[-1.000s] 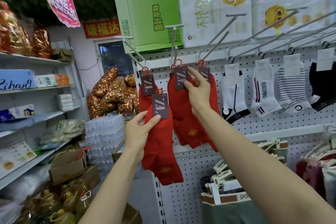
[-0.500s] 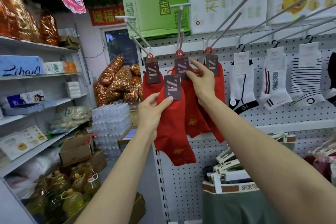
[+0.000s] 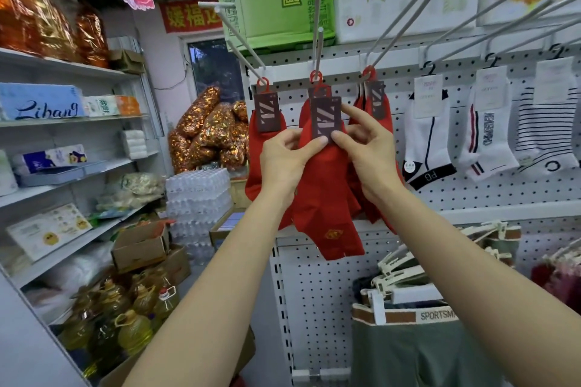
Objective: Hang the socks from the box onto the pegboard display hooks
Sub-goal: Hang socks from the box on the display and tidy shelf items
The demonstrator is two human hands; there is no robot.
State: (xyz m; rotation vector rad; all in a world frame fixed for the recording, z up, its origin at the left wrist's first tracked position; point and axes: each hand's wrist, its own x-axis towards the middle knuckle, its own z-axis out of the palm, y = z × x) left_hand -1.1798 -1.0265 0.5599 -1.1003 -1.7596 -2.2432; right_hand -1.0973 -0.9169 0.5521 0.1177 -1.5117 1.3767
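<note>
Both hands, left [image 3: 284,163] and right [image 3: 366,151], pinch red sock pair [image 3: 327,198] by its card, just below centre hook [image 3: 317,50].

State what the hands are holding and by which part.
Both hands hold one red sock pair by its dark card label: the left hand pinches its lower left edge, the right hand its right side.

A red sock pair [image 3: 327,198] with a dark brown card label (a pale slanted mark on it) hangs upright just in front of the white pegboard [image 3: 314,286], its red plastic loop just below the middle hook [image 3: 317,50]. More red pairs [image 3: 262,148] hang on neighbouring hooks either side.
</note>
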